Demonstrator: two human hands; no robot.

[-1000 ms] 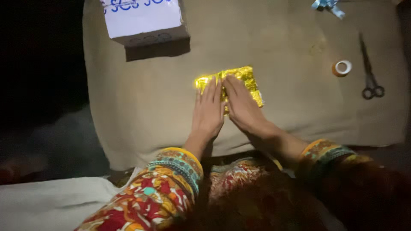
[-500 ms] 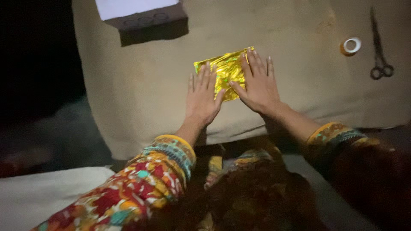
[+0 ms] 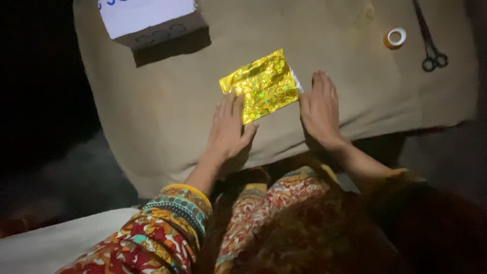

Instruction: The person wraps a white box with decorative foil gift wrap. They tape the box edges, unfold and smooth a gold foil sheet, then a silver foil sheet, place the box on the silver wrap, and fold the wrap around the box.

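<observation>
In the head view, a flat rectangular packet wrapped in shiny gold foil (image 3: 261, 85) lay tilted on a tan, coarse cloth surface (image 3: 152, 127), near the middle of the scene. Its far right corner pointed toward the far side, and a thin strip of silver showed along its right edge.

The left hand (image 3: 228, 129) lay flat, palm down, on the cloth at the near left side of the packet. Its fingers were stretched out and close together, with the fingertips (image 3: 234, 99) touching the packet's near left edge. It gripped nothing; the palm was spread wide and simply pressed down.

The right hand (image 3: 320, 109) also lay flat and open on the cloth, just beside the packet's right edge, fingers pointing away toward the far side. Whether it actually touched the foil could not be told. It held nothing either. The packet sat between the two hands, nearer their fingertips than their wrists.

At the far left stood a grey cardboard box with a white paper top (image 3: 152, 23), casting a dark shadow on the cloth. At the far right lay a small roll of tape with an orange rim (image 3: 394, 38), and just right of it a pair of dark scissors (image 3: 428, 43), handles toward the near side. The person's sleeves (image 3: 167, 228) were brightly patterned in red, yellow and teal.
</observation>
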